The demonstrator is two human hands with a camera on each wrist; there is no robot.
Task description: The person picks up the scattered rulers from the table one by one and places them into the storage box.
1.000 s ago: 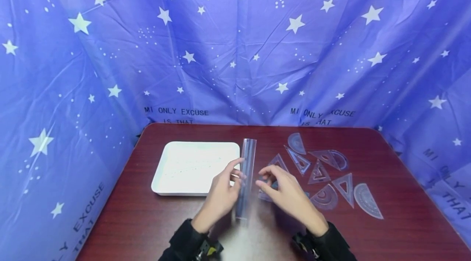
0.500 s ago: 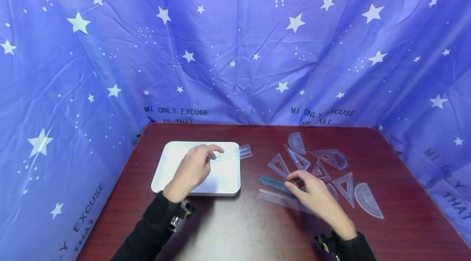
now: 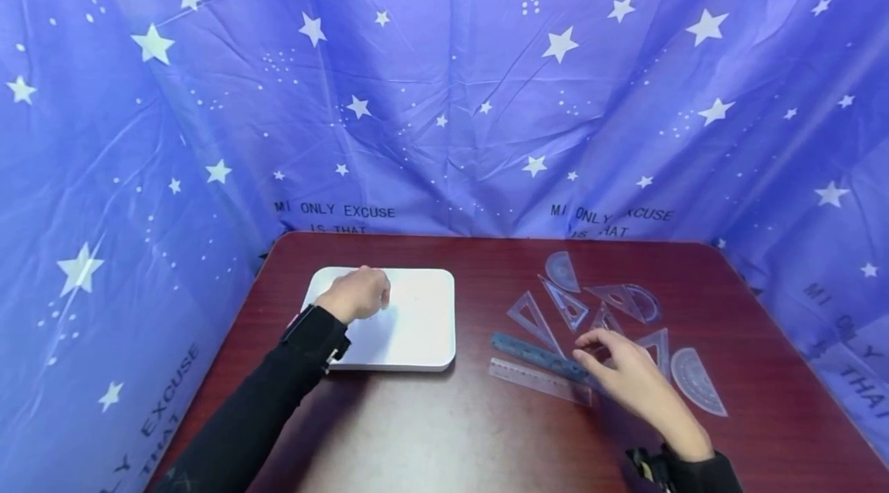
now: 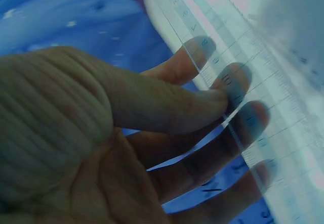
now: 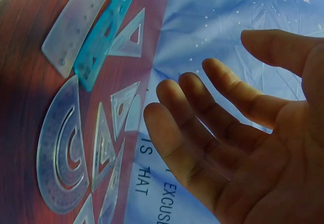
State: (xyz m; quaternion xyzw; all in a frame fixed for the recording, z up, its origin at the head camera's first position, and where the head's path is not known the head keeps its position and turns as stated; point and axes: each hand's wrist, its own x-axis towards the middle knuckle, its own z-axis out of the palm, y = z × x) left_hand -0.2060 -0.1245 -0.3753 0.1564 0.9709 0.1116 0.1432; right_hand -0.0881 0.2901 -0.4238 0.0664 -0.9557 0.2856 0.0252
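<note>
Over the white tray (image 3: 417,335), my left hand (image 3: 356,294) pinches a clear ruler (image 4: 217,21) by its long edge. In the left wrist view the thumb lies on the near face and the fingertips show through the plastic behind it. My right hand (image 3: 628,373) holds nothing, its fingers loosely bent above the right part of the table. Beneath and beside it lie a blue ruler (image 3: 531,352) and a frosted clear ruler (image 3: 528,379). A half-round protractor (image 5: 61,148) appears close to that hand in the right wrist view.
Several clear drawing pieces spread over the right of the dark red table (image 3: 444,431), among them a set square (image 3: 533,321), another set square (image 3: 564,304) and a protractor (image 3: 697,381). A blue star-printed curtain (image 3: 444,92) hangs behind and at both sides.
The clear ruler, first upright between both hands, has gone left over the tray with my left hand. My right hand has moved right, uncovering more of the blue and frosted rulers.
</note>
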